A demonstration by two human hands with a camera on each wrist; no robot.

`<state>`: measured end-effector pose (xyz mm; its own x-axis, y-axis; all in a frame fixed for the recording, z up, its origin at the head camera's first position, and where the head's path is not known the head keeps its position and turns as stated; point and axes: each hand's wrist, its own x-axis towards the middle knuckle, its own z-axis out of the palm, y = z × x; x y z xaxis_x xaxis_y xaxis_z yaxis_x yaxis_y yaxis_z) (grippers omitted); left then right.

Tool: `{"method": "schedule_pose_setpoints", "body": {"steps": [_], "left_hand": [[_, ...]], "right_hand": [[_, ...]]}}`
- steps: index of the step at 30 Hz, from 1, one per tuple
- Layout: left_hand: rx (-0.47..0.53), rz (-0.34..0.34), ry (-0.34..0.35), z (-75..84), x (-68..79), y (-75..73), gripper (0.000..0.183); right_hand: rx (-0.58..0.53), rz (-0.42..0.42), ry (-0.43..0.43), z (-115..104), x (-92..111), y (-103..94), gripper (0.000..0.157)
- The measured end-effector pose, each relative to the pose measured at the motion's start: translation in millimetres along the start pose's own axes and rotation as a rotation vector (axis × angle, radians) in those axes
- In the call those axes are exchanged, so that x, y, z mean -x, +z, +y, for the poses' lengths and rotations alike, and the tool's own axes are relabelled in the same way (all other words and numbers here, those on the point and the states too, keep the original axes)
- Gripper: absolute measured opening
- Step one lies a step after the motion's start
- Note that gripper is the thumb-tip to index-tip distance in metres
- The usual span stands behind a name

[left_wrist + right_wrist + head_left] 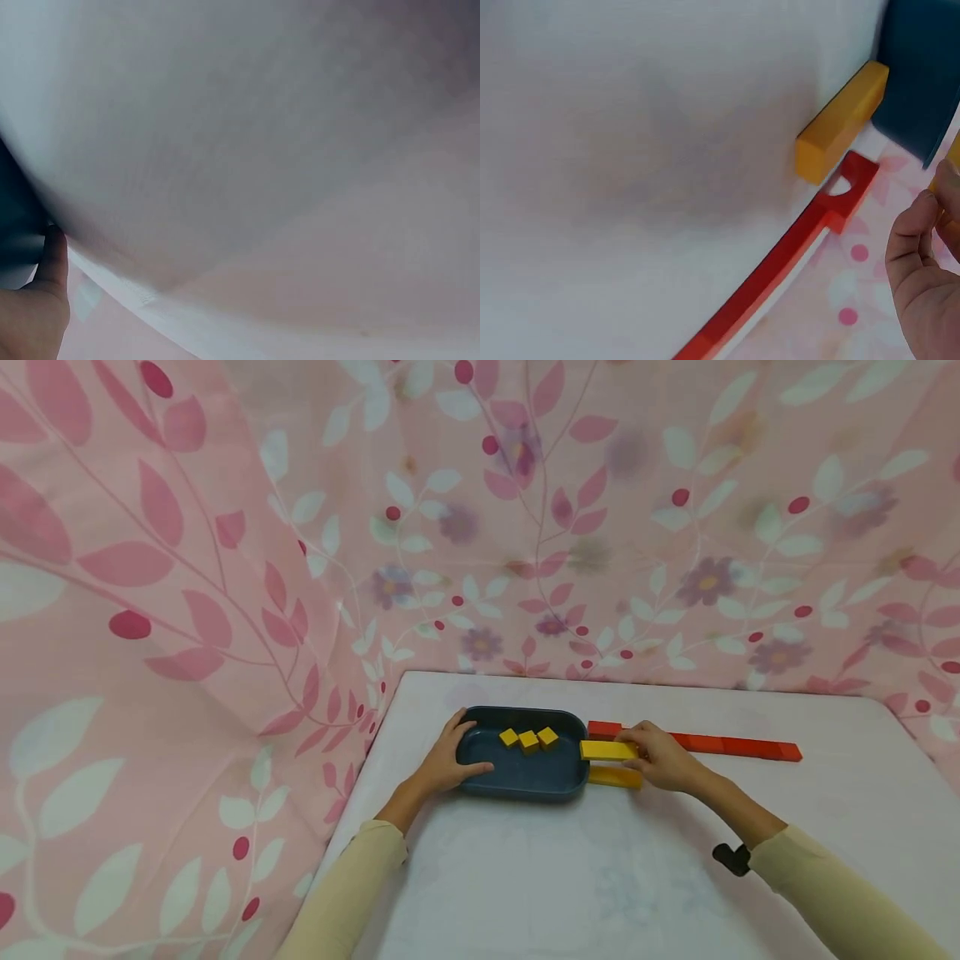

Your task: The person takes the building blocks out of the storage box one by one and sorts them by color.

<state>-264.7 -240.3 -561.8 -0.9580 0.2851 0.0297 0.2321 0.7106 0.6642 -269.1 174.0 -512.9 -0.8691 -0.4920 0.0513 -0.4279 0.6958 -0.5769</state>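
Observation:
A dark blue rectangular dish (525, 781) stands on the table with three small yellow cubes (528, 742) inside. At its left end, my left hand (441, 762) holds the rim, thumb and fingers spread apart along it. My right hand (666, 760) pinches one end of a long yellow block (603, 750), whose other end is at the dish's right rim. Beneath it a second yellow block (617, 777) lies on the table beside the dish. In the left wrist view only part of the hand (37, 315) shows against the dish (15, 202).
Behind my right hand a row of red blocks (720, 744) runs rightward on the white-covered table (525, 877). One red block (855, 176) has a rounded cutout, seen in the right wrist view. Floral pink cloth (540, 527) hangs behind and to the left.

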Motion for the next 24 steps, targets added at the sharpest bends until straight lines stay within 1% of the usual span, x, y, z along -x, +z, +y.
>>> {"method": "schedule_pose_setpoints", "body": {"steps": [4, 6, 9, 15, 21, 24], "left_hand": [[-0.011, -0.009, 0.017, -0.4, -1.3, 2.4, 0.099], [-0.007, -0.017, 0.022, -0.7, -1.5, 3.1, 0.098], [0.007, -0.011, 0.024, -1.4, -1.4, 2.7, 0.098], [0.000, 0.009, 0.026, -3.6, -2.7, 1.2, 0.097], [0.010, 0.009, 0.030, -3.8, -2.4, 0.5, 0.097], [0.011, 0.009, 0.019, -3.7, -2.6, -0.2, 0.097]], "right_hand": [[0.032, 0.011, 0.039, 15.0, 18.6, -6.0, 0.033], [0.048, 0.011, 0.059, 22.2, 27.7, -8.6, 0.034], [0.060, 0.010, 0.073, 31.6, 37.6, -12.6, 0.034], [0.077, 0.006, 0.099, 50.8, 49.5, -16.5, 0.030], [0.063, -0.049, 0.160, 69.6, 57.6, -17.4, 0.036], [0.067, -0.078, 0.170, 76.6, 58.0, -17.3, 0.036]]}}
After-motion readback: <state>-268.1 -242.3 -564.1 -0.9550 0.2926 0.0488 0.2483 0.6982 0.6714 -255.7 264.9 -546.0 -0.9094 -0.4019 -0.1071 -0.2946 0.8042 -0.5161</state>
